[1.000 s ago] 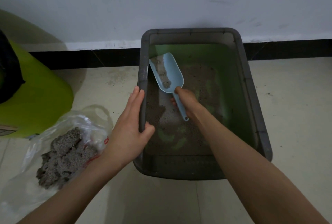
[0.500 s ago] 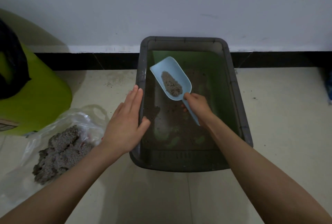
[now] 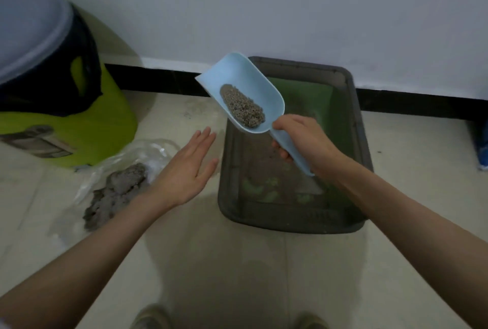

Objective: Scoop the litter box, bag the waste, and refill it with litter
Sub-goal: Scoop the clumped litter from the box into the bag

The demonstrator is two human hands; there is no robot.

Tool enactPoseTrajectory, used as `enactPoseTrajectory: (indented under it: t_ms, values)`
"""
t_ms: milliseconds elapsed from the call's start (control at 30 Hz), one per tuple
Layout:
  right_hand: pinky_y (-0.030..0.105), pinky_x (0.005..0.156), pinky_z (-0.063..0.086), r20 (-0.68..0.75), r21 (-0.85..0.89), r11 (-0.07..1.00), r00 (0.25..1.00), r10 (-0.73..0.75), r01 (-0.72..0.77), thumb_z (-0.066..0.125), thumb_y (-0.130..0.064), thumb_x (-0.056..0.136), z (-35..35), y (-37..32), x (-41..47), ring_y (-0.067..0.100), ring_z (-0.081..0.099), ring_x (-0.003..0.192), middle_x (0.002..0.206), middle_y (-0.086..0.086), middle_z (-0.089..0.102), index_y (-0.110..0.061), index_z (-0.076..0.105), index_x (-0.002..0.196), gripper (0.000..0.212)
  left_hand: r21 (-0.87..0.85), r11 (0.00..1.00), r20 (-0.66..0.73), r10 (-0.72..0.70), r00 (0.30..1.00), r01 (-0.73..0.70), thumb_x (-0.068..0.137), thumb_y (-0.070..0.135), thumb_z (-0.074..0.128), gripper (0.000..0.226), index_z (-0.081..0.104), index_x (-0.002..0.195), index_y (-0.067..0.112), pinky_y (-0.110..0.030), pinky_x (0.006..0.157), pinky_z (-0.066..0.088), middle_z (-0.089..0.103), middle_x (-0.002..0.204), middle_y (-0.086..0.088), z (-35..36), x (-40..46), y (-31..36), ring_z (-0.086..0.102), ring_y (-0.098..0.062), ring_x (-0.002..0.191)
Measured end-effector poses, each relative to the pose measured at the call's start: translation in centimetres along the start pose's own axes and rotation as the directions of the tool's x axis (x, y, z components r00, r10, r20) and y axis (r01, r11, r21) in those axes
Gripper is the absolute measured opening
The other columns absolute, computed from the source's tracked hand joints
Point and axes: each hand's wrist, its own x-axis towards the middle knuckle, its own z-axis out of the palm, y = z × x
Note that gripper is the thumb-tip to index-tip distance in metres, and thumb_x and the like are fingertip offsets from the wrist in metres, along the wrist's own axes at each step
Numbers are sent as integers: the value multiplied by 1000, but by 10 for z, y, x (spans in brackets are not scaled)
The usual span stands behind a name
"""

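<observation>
I look down at a tiled floor beside a white wall. My right hand (image 3: 303, 141) is wrapped around the handle of a pale blue scoop (image 3: 245, 91), raised above the left rim of a dark grey litter box (image 3: 361, 128). A small heap of grey litter (image 3: 241, 109) lies in the scoop's bowl. My left hand (image 3: 188, 170) hovers flat, fingers straight and close together, holding nothing, between the box and a clear plastic bag (image 3: 148, 151) lying on the floor with clumped waste (image 3: 113, 194) inside. A green bin (image 3: 79, 128) stands further left. The scoop looks light and rigid — best held by the handle and kept level, since loose grains would slide off. The bag seems thin and floppy — I would pinch its mouth open before tipping.
</observation>
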Motion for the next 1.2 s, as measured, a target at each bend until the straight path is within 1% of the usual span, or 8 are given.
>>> enactPoseTrajectory:
  t_ms: [133, 267, 400, 567, 733, 933, 1033, 1200]
  values:
    - [25, 44, 35, 226, 52, 990, 967, 115, -130, 48, -18, 89, 57, -1, -10, 17, 43, 46, 61, 8, 55, -8, 57, 75, 19, 26, 979, -193, -192, 962, 201, 92, 28, 36, 56, 32, 143, 6, -29, 113, 13, 23, 153, -11, -13, -53, -53, 13, -21, 144]
    - [23, 44, 38, 395, -256, 967, 910, 124, -21, 50, -21, 91, 110, 11, -12, 15, 45, 46, 63, 6, 57, -9, 58, 73, 24, 28, 876, -296, -453, 841, 481, 83, 21, 39, 59, 39, 137, -2, -48, 109, 29, 35, 144, -25, -21, -110, -117, 26, -41, 137]
    - [18, 40, 35, 476, -494, 868, 850, 225, 47, 46, -20, 93, 158, 14, -6, 11, 43, 44, 68, 5, 55, -8, 59, 85, 20, 49, 703, -280, -672, 686, 709, 92, 17, 50, 58, 28, 144, 6, -50, 110, 27, 27, 150, -19, -21, -148, -160, 23, -35, 139]
    - [21, 45, 40, 538, -750, 546, 824, 178, 372, 42, -18, 94, 199, -6, 0, 13, 46, 40, 55, 5, 52, -8, 49, 64, 32, -99, 672, -416, -698, 583, 734, 93, 20, 51, 31, 57, 121, 10, -40, 89, 43, 58, 124, -16, -29, -153, -167, 54, -35, 112]
    - [28, 65, 39, 598, -779, 278, 799, 58, 562, 49, -20, 93, 219, -28, -5, 23, 51, 77, 87, 6, 50, -9, 52, 97, 12, -194, 663, -456, -713, 532, 723, 91, 22, 50, 21, 68, 98, 13, -35, 81, 48, 69, 106, -13, -33, -148, -168, 63, -32, 98]
    - [28, 68, 36, 582, -807, 81, 811, -60, 585, 46, -20, 94, 213, -35, -6, 27, 54, 86, 107, 10, 60, -9, 56, 110, 22, -220, 646, -426, -738, 524, 731, 90, 23, 51, 22, 68, 99, 12, -35, 82, 49, 69, 104, -14, -33, -153, -170, 63, -32, 97]
    - [28, 69, 38, 544, -815, 190, 836, -77, 548, 44, -27, 94, 197, -36, -1, 28, 57, 93, 112, 12, 61, -9, 58, 108, 26, -177, 683, -443, -698, 563, 708, 91, 19, 48, 24, 65, 106, 13, -37, 83, 49, 68, 108, -13, -35, -154, -163, 63, -33, 99]
    - [19, 44, 47, 387, -670, 653, 917, -98, 353, 50, -27, 93, 124, -46, 4, 14, 54, 49, 78, 6, 69, -7, 68, 86, 28, -98, 808, -460, -554, 694, 580, 93, 18, 46, 33, 55, 124, 11, -39, 90, 44, 57, 128, -12, -42, -130, -126, 55, -32, 113]
